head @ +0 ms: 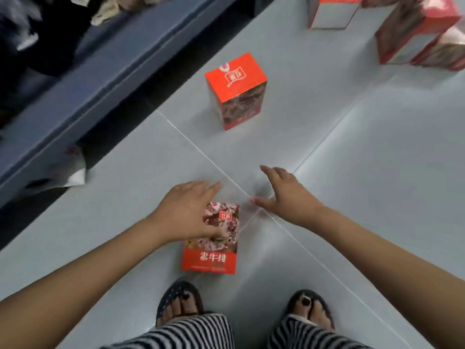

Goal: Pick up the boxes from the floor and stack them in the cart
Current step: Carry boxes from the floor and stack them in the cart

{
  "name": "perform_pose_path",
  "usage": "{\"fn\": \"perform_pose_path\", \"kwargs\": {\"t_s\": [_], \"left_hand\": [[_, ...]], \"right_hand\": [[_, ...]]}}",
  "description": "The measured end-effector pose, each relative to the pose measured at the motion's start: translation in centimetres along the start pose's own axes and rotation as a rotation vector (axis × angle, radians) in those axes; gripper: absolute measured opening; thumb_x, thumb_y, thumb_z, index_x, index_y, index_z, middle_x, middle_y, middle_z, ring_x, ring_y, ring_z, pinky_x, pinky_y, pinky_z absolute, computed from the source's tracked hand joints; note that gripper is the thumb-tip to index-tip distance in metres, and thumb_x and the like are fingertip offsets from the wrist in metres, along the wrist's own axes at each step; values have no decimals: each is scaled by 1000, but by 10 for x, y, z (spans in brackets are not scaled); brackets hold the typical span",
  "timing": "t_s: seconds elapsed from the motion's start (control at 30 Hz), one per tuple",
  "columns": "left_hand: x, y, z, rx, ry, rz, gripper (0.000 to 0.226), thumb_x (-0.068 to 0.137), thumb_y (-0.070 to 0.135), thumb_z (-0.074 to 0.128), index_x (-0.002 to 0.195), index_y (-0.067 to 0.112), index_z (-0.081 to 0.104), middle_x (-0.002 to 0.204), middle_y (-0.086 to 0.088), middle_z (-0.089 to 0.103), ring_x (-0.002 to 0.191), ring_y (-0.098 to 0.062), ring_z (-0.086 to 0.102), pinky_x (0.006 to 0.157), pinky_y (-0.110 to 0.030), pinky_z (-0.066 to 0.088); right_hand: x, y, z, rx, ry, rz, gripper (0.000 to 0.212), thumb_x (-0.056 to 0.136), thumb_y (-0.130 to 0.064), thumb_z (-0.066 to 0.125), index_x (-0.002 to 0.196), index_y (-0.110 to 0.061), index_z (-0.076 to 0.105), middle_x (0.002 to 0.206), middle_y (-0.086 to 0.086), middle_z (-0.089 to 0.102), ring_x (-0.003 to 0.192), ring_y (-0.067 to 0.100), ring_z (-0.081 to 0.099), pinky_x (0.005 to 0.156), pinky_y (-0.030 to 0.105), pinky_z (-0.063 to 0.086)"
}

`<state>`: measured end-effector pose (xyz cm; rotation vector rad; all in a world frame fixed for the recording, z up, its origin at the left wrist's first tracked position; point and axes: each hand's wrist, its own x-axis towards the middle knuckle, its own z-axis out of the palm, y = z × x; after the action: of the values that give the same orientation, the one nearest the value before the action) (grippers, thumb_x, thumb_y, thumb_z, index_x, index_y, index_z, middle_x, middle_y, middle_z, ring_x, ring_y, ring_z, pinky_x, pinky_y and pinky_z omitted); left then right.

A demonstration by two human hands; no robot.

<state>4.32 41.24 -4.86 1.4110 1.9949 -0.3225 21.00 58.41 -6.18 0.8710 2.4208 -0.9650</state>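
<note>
Red boxes all over the floor point(364, 159), so I'd say this job has barely started. Blue shelf point(75, 79) runs along at 10 o'clock, and no cart shows anywhere. Left grip point(186, 212) is laid over the flat box point(210, 260) at 6 o'clock, just ahead of the feet. Thumb's on its printed face, fingers fairly straight, not wrapped round it, and the box looks to be sitting on the floor. Upright box point(236, 89) at 12 o'clock is untouched. Right grip point(289, 195) is released, fingers spread, hovering just right of the flat box with nothing in it. More boxes point(412, 34) at 1-2 o'clock are left to collect.
</note>
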Motion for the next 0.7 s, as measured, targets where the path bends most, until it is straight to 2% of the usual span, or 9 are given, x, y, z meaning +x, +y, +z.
{"fn": "perform_pose_path", "kwargs": {"t_s": [0.1,0.2,0.27,0.47,0.53,0.63,0.7], "left_hand": [[9,6,12,48,32,146,121,54,89,58,151,34,11,158,4,21,144,-18,19,115,-33,15],[3,24,30,150,78,251,129,49,86,65,150,37,2,157,-3,14,143,-24,15,114,-40,12],[0,33,39,215,62,257,135,46,83,69,149,38,-5,156,-10,7,142,-28,9,114,-47,8],[3,34,48,210,113,243,133,36,84,69,143,40,1,146,-9,21,135,-32,23,109,-50,21],[2,32,45,210,146,234,132,32,85,68,142,37,12,141,-12,32,131,-33,31,105,-50,29],[8,29,35,268,314,216,131,23,85,68,137,28,36,128,-17,49,116,-37,50,93,-51,41],[14,32,30,306,452,194,117,33,73,79,134,24,46,126,-23,53,112,-42,54,90,-56,43]], "right_hand": [[28,17,9,80,75,-36,81,87,-55,58,151,-20,23,153,10,30,139,27,31,113,36,28],[36,27,6,110,93,-55,80,86,-55,59,150,-20,26,152,9,32,137,25,34,110,31,27],[34,30,2,130,110,-44,79,86,-55,60,149,-21,27,152,10,33,137,24,36,109,31,28],[30,38,6,254,170,-12,76,85,-56,61,147,-24,30,149,7,36,130,22,43,102,28,34],[31,42,3,267,189,-12,76,86,-55,61,147,-23,30,149,7,36,130,22,43,101,27,34],[32,43,-6,282,249,-8,75,86,-55,60,147,-23,31,149,7,36,130,22,44,98,26,33],[32,40,-5,283,282,-21,75,85,-55,62,146,-23,31,148,7,37,130,22,44,98,27,34]]}}
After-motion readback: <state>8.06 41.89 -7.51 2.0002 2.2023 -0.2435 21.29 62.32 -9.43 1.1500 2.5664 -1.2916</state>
